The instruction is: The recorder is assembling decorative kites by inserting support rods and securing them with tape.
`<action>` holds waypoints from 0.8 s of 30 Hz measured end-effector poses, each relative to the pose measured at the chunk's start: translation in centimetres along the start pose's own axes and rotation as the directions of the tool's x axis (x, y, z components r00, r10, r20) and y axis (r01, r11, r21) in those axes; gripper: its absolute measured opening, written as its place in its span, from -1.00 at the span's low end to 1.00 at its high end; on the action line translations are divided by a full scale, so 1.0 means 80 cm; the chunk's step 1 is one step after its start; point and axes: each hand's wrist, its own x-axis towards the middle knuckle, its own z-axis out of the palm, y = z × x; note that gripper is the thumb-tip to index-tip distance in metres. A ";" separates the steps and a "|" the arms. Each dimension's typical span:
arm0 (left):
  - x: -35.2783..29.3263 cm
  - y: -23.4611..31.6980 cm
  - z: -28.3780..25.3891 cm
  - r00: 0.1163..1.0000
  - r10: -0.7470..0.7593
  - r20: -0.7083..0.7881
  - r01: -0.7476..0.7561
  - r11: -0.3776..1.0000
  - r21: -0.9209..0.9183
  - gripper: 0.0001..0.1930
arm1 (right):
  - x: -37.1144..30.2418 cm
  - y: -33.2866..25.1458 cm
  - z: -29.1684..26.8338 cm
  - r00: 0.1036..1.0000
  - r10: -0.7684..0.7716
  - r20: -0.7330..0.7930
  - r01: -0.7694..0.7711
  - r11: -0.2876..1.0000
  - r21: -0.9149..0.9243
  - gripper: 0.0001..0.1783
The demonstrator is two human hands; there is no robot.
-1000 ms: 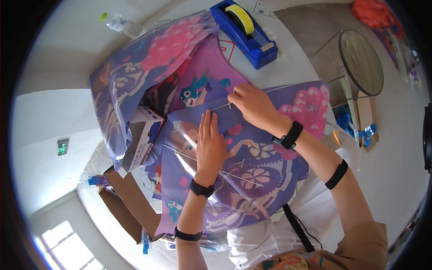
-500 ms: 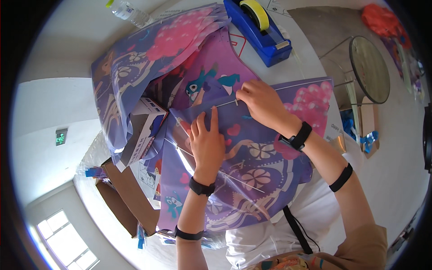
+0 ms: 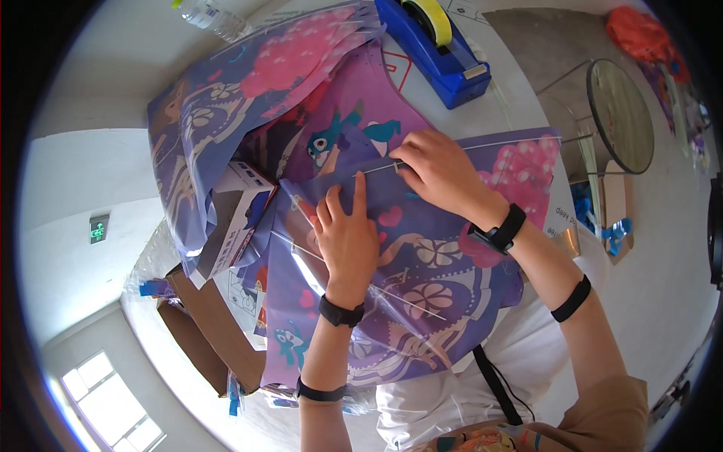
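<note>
A thin purple sheet [image 3: 392,286], printed with flowers, hearts and pink balloons, lies spread before me like a kite sail. Along its far edge runs a thin white rod [image 3: 379,172] carrying a small white fitting. My left hand [image 3: 346,241] rests flat on the sheet, fingers spread, index fingertip against the rod. At the fitting my right hand [image 3: 437,169] has thumb and fingers bent in a pinch on the rod; what lies inside the pinch is partly hidden. Another thin white rod [image 3: 407,303] crosses the sheet slantwise below my left hand.
Several similar printed sheets [image 3: 294,60] are heaped at the far left, beside an open printed box [image 3: 245,215]. A blue tape dispenser [image 3: 433,56] stands at the back. A plastic bottle [image 3: 215,19], a brown carton [image 3: 218,331] and a round stool [image 3: 621,117] surround the table.
My right hand has shifted slightly left and turned at the fitting, its thumb now showing below the rod. My left index finger still presses at the rod.
</note>
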 end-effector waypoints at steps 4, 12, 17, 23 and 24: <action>0.002 0.004 0.004 1.000 0.011 -0.013 -0.011 0.999 0.030 -0.32 | 0.004 0.003 -0.001 0.999 -0.049 -0.023 0.050 0.998 0.041 -0.74; 0.004 0.005 0.003 1.000 0.024 0.004 -0.024 1.000 -0.006 -0.31 | 0.007 0.015 0.003 0.992 -0.123 -0.038 0.117 0.986 -0.119 -0.78; 0.001 0.000 -0.007 1.000 -0.005 0.023 0.004 1.000 0.020 -0.30 | 0.000 0.027 -0.025 0.996 -0.086 0.031 0.088 0.994 -0.070 -0.79; 0.003 0.006 0.003 1.000 0.024 -0.018 -0.023 0.999 0.044 -0.29 | -0.033 0.060 -0.071 0.998 0.055 0.045 -0.054 0.998 -0.027 -0.81; 0.003 0.007 0.003 1.000 0.025 -0.017 -0.025 0.999 0.048 -0.29 | -0.036 0.064 -0.074 0.997 0.055 0.055 -0.053 0.998 -0.030 -0.81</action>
